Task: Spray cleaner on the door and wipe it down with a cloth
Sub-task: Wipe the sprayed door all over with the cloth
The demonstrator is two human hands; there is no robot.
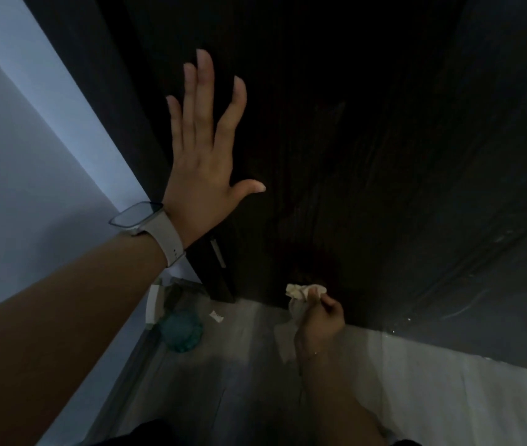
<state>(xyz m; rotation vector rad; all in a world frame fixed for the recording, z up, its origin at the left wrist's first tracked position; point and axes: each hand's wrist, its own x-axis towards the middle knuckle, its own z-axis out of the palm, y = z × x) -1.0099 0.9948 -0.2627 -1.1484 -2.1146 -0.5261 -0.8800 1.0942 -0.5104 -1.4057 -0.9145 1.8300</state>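
Observation:
A dark wooden door [368, 149] fills most of the view, with faint wet streaks on its right half. My left hand [205, 156] lies flat against the door near its left edge, fingers straight and spread, a watch with a pale strap on the wrist. My right hand [320, 320] is low down by the door's bottom edge and grips a crumpled pale cloth [300, 292], which touches the foot of the door. No spray bottle is in view.
A pale wall [24, 175] runs along the left, meeting the dark door frame [104, 101]. On the grey floor [242, 349] lie a teal round object [181, 331], a small white scrap [216, 316] and a white piece by the wall [153, 302].

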